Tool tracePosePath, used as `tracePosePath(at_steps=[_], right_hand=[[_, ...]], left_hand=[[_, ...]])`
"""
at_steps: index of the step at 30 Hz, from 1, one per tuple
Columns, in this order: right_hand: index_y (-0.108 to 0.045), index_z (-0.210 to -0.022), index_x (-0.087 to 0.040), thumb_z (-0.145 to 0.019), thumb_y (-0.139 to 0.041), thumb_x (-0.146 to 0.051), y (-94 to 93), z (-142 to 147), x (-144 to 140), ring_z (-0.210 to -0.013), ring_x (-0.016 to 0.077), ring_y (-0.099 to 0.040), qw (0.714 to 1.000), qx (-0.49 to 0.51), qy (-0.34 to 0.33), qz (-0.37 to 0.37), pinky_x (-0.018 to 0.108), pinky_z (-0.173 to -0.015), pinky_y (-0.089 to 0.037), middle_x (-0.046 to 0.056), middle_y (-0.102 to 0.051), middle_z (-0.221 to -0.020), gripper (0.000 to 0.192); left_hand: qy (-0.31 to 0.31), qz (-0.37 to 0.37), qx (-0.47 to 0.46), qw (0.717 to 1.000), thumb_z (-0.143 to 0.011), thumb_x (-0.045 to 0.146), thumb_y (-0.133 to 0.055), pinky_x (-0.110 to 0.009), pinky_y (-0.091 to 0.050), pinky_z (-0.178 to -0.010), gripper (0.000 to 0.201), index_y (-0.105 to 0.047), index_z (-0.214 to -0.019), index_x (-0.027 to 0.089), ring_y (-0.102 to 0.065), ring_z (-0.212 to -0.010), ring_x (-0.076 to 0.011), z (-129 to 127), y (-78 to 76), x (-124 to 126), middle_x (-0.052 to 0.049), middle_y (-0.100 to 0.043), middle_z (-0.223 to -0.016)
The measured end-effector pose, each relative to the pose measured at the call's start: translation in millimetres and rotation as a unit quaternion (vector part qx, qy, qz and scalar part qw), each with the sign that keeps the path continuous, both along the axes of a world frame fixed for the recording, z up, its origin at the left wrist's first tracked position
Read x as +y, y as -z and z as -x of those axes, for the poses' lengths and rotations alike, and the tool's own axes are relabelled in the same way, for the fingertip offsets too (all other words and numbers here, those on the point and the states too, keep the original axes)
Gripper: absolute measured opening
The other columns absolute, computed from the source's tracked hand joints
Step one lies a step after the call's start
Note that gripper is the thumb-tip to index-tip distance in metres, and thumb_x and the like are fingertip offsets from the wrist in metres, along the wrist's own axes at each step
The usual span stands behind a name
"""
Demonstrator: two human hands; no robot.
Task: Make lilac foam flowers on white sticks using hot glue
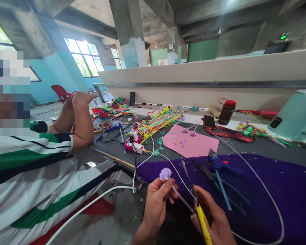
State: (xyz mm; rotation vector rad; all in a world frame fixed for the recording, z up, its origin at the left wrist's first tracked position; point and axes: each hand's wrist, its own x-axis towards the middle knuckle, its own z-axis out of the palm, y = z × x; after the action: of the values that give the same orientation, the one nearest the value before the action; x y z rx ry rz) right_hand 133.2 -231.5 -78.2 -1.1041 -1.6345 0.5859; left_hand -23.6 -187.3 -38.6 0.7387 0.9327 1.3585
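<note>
Held upright in my left hand (155, 199) is a lilac pipe-cleaner flower (165, 174), its head just above my pinched thumb and finger. The lilac stem (182, 199) slants down to the right, and its lower end meets my right hand (213, 214). Closed in that hand is a pair of yellow-handled scissors (203, 221), blades pointing up and away; fingers partly hide the pivot. Just right of the scissors, long-nosed pliers (206, 171) and a blue glue gun (220, 163) with a glue stick (223, 190) lie on the purple cloth (270, 183).
Two lilac pieces rest on a pink sheet (175, 141). Behind are bundled pipe cleaners (160, 122), a power strip (132, 147), a phone (209, 121), a bottle (226, 112) and a teal container (293, 115). A white cable (267, 190) loops across the cloth. A person (53, 149) sits at left.
</note>
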Motion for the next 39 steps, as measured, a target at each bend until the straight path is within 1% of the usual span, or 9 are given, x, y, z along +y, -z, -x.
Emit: tracePosePath(at_steps=[3,6,10,14,17,24,30,34,39], right_hand=[[-0.043,-0.123,-0.02,-0.076,-0.056,-0.025,-0.1,3,-3,-0.086,0.0196,-0.064,1.0,0.005,-0.006,0.018,0.023,-0.072,-0.054,0.008,-0.064,-0.101,0.049],[-0.042,-0.123,-0.02,-0.074,-0.055,-0.024,0.0,8,-4,-0.087,0.0209,-0.063,1.0,-0.02,-0.007,0.007,0.027,-0.076,-0.053,0.009,-0.062,-0.103,0.05],[-0.043,-0.122,-0.018,-0.072,-0.054,-0.024,-1.0,12,-4,-0.087,0.0234,-0.062,0.996,-0.08,0.022,-0.026,0.033,-0.077,-0.052,0.011,-0.061,-0.101,0.052],[-0.043,-0.124,-0.016,-0.072,-0.052,-0.024,0.6,13,-3,-0.083,0.0247,-0.062,0.988,-0.131,0.056,-0.053,0.036,-0.073,-0.053,0.013,-0.06,-0.1,0.053],[-0.042,-0.125,-0.016,-0.074,-0.051,-0.026,2.3,14,-1,-0.081,0.0248,-0.062,0.984,-0.149,0.064,-0.072,0.035,-0.07,-0.053,0.013,-0.061,-0.097,0.053],[-0.038,-0.128,-0.017,-0.076,-0.051,-0.025,6.2,12,1,-0.085,0.025,-0.062,0.981,-0.167,0.058,-0.085,0.034,-0.072,-0.053,0.013,-0.06,-0.1,0.054],[-0.037,-0.13,-0.015,-0.077,-0.051,-0.026,6.6,9,2,-0.082,0.0238,-0.063,0.978,-0.183,0.036,-0.089,0.032,-0.067,-0.054,0.013,-0.061,-0.098,0.055],[-0.038,-0.129,-0.015,-0.08,-0.046,-0.026,6.2,11,1,-0.083,0.0236,-0.063,0.982,-0.16,0.052,-0.091,0.032,-0.067,-0.054,0.013,-0.06,-0.1,0.051],[-0.034,-0.132,-0.015,-0.08,-0.047,-0.024,7.4,10,1,-0.083,0.0223,-0.063,0.978,-0.175,0.04,-0.102,0.029,-0.065,-0.054,0.013,-0.06,-0.099,0.055]], left_hand=[[-0.001,0.013,-0.027,1.0,-0.063,0.028,-0.072,-0.014,-0.037,-0.037,0.018,-0.067,-0.069,0.012,-0.052,-0.043,-0.0069,-2,1.0,0,-0.002,-0.064,-0.058],[-0.005,0.022,-0.058,0.998,-0.061,0.028,-0.074,-0.014,-0.037,-0.037,0.019,-0.066,-0.066,0.012,-0.05,-0.042,-0.0064,-3,3.1,-1,0.0,-0.061,-0.053],[-0.008,0.044,-0.083,0.996,-0.056,0.029,-0.077,-0.014,-0.035,-0.035,0.022,-0.063,-0.062,0.013,-0.049,-0.04,-0.0069,-4,4.0,-4,0.003,-0.057,-0.046],[-0.022,0.052,-0.084,0.995,-0.054,0.029,-0.078,-0.015,-0.036,-0.035,0.025,-0.063,-0.067,0.014,-0.051,-0.04,-0.0082,-5,5.7,-7,0.004,-0.057,-0.047],[-0.031,0.043,-0.075,0.996,-0.055,0.027,-0.077,-0.015,-0.036,-0.036,0.022,-0.063,-0.067,0.015,-0.05,-0.04,-0.0079,-6,6.4,-8,0.004,-0.057,-0.047],[0.011,-0.011,-0.041,0.999,-0.061,0.026,-0.073,-0.016,-0.037,-0.039,0.014,-0.066,-0.067,0.014,-0.05,-0.043,-0.0077,-5,2.0,-7,0.002,-0.06,-0.051],[0.009,-0.015,-0.031,0.999,-0.063,0.025,-0.072,-0.016,-0.037,-0.04,0.012,-0.066,-0.068,0.015,-0.049,-0.043,-0.0075,-6,1.3,-8,0.002,-0.061,-0.051],[0.013,-0.01,-0.029,0.999,-0.065,0.026,-0.071,-0.016,-0.037,-0.039,0.013,-0.066,-0.069,0.014,-0.051,-0.043,-0.0079,-7,1.4,-8,0.001,-0.061,-0.052],[0.011,-0.008,-0.016,1.0,-0.066,0.026,-0.07,-0.015,-0.038,-0.04,0.013,-0.066,-0.07,0.014,-0.051,-0.044,-0.008,-8,-0.5,-8,0.0,-0.062,-0.054]])
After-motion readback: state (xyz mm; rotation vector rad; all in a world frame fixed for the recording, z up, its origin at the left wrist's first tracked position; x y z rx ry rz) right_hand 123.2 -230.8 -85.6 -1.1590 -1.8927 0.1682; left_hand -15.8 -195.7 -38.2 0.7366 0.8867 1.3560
